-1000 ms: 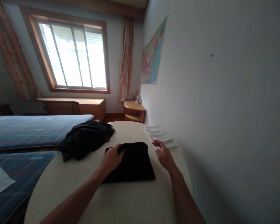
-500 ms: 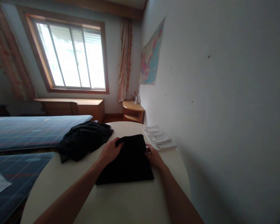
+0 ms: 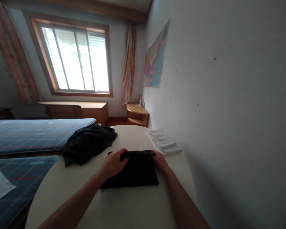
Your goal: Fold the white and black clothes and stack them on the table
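A black folded cloth, perhaps a garment, lies on the round cream table in front of me. My left hand is closed on its far left part, thumb towards the middle and fingers over the far edge. At the far right corner, my right hand pinches the same cloth, its fingertips partly hidden behind the edge. The cloth's near edge rests flat on the table. Beyond my left hand sits a crumpled heap of black fabric, partly over the table's edge.
White folded sheets, paper or cloth, lie at the table's far right by the wall. Mattresses with a blue plaid cover stand at left, a white sheet on the nearer one. A wooden desk and corner shelf are behind.
The black cloth's far edge has come nearer to me, so the cloth looks shorter from front to back. Both hands have moved towards me with it. The view has shifted slightly.
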### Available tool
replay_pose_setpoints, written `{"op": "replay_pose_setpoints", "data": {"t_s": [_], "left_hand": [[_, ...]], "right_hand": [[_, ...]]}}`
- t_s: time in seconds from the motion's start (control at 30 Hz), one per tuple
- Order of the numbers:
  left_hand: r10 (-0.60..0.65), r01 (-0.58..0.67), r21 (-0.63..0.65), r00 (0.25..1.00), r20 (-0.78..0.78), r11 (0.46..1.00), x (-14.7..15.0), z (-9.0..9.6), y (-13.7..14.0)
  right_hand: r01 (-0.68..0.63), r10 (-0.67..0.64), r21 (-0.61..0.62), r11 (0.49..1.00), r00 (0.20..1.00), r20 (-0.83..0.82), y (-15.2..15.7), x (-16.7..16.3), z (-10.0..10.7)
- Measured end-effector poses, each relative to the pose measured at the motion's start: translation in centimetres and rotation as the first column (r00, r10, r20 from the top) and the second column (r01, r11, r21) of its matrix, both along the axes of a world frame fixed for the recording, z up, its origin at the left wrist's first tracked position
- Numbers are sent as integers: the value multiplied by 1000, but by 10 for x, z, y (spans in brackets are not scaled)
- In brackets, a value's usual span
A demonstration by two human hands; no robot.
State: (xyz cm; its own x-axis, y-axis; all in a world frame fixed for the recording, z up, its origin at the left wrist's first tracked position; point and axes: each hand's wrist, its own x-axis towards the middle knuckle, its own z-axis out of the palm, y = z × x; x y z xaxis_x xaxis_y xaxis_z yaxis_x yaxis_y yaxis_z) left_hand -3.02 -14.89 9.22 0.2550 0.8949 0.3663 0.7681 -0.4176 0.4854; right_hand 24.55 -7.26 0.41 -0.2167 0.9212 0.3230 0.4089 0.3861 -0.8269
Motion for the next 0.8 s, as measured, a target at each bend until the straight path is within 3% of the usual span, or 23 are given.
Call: {"op": "replay_pose_setpoints", "data": {"t_s": [0.13,0.2,0.33,0.47,0.63,0.8], "left_hand": [[-252,264,73,957,-143,962,2,-21,-22],[-295,315,77,935,-199,946,3,-31,-29],[-211,234,126,962,-171,964,8,-42,-32],[-65,71,115,996,-53,991,14,-44,-29],[43,-46,70,999,33,996,20,-46,-25],[49,-51,36,997,52,998,18,-46,-24]], "right_hand": [[-19,19,-6,1000,1000,-25,2,6,-3],[-6,6,1,1000,1000,4,1,7,-2],[101,-107,61,993,989,103,-7,7,9],[170,-191,159,973,972,134,-32,1,35],[-164,115,141,976,945,307,-79,-20,65],[-221,141,110,969,862,487,-94,-35,66]]}}
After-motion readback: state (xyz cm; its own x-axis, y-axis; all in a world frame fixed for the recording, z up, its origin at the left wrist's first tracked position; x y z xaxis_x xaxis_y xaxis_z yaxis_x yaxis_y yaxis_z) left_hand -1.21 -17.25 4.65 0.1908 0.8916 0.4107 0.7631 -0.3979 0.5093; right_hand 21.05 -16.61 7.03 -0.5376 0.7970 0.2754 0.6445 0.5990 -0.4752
